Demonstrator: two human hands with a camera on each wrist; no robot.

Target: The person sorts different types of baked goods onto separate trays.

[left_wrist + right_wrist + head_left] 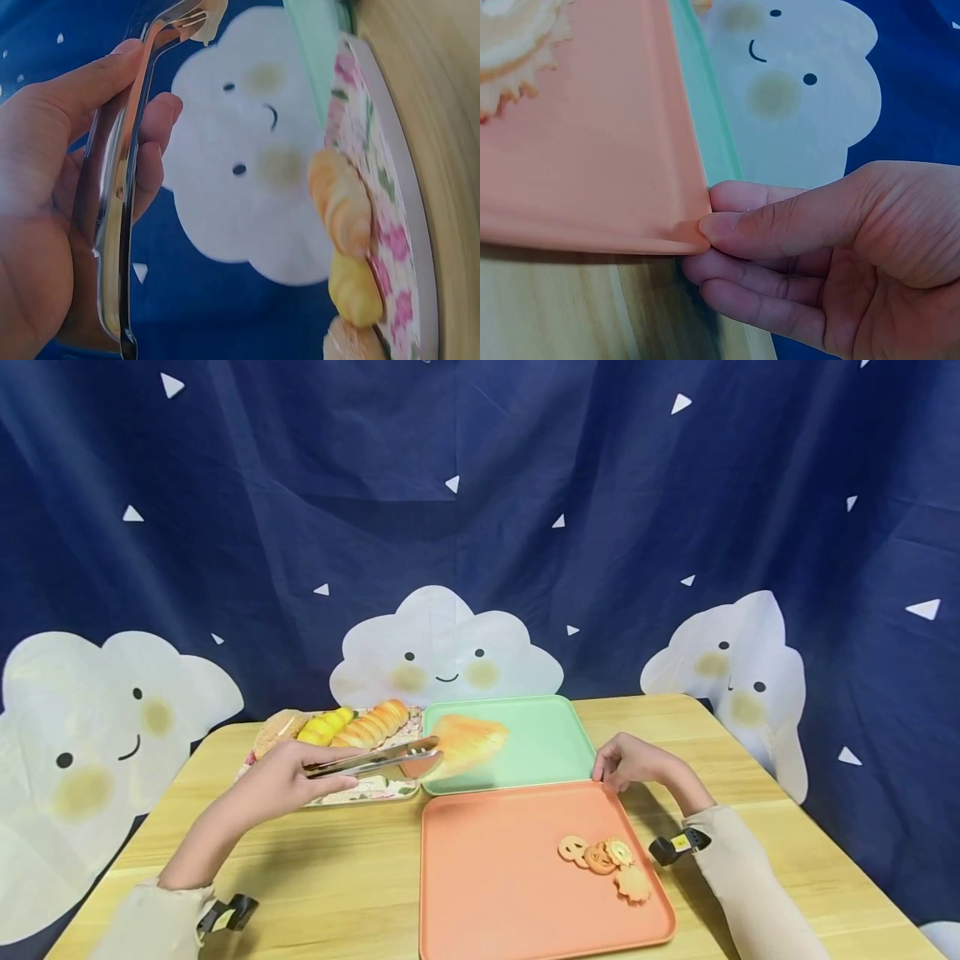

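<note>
My left hand point(277, 783) grips metal tongs point(375, 762), thumb on one side and fingers on the other in the left wrist view. A flat golden-brown piece of bread point(472, 745) is at the tips of the tongs and overlaps the green tray point(555, 735) in the head view. My right hand point(636, 760) pinches the far right corner of the orange tray point(487, 877); in the right wrist view the thumb point(757, 229) lies on the rim and fingers are beneath. Several cookies point(600, 858) lie on this tray's right side.
A floral tray point(375, 790) at the left holds a ridged bread roll point(378, 722), a yellow bread point(325, 727) and a round brown bread point(277, 728). The trays stand on a wooden table point(337, 860). Behind hangs a dark blue curtain point(510, 552) with cloud faces.
</note>
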